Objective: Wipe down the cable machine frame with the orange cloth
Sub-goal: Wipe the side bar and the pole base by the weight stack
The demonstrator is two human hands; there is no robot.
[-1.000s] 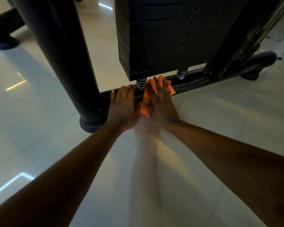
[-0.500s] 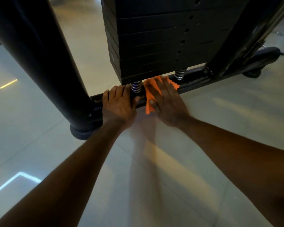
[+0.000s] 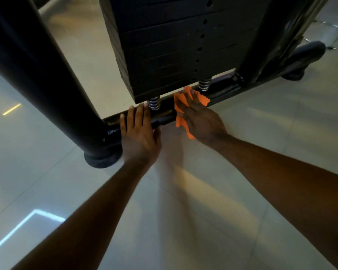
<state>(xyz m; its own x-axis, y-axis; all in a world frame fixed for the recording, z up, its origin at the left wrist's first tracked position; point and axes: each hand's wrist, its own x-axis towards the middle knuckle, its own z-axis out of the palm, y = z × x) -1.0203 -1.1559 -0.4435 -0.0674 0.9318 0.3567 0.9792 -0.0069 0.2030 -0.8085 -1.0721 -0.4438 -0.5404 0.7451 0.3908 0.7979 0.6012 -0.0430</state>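
The black cable machine frame has a low base bar (image 3: 220, 88) running across the floor under the weight stack (image 3: 180, 45). The orange cloth (image 3: 180, 114) lies over that bar between the two steel springs. My right hand (image 3: 202, 119) presses flat on the cloth with straight fingers. My left hand (image 3: 139, 133) rests flat on the bar to the left, fingertips beside the left spring (image 3: 154, 103). Most of the cloth is hidden under my right hand.
A thick black upright post (image 3: 39, 75) rises at the left from a round foot (image 3: 101, 159). A second upright (image 3: 261, 41) stands at the right, with a base foot (image 3: 300, 59) beyond it. The right spring (image 3: 204, 84) stands on the bar. Glossy pale floor tiles (image 3: 183, 221) surround the machine.
My right hand has slid the cloth to the right along the base bar, away from the left spring. My left hand has stayed on the bar.
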